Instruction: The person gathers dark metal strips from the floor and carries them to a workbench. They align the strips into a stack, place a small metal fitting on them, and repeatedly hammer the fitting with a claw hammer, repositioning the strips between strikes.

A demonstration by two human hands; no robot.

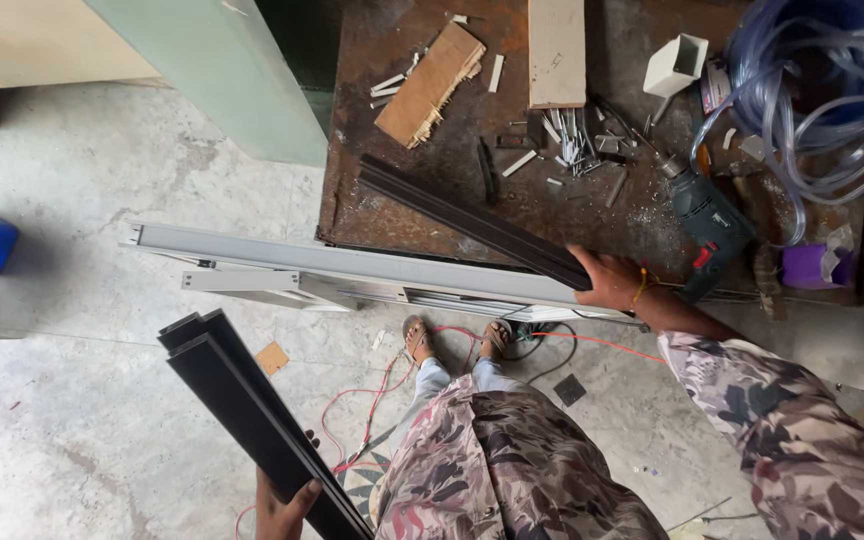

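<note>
Two dark bars, one in each hand.
Left hand (287, 503) grips a black bar (252, 415) over the floor (82, 400); right hand (609, 280) closes round a second bar (472, 222) lying across the rusty bench (452, 120), near a drill (707, 220).

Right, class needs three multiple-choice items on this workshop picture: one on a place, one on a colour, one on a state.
1. Where does the power drill lie?
A. on the rusty workbench
B. on the floor
C. in the blue tub

2. What colour is the cable on the floor?
A. green
B. red
C. white

3. What is the right hand doing?
A. hanging free
B. resting flat on the drill
C. gripping the end of a dark strip

Answers: 1 A, the drill rests on the bench top near its right end. 2 B, it runs red past the feet. 3 C, its fingers close round the strip's end.
</note>
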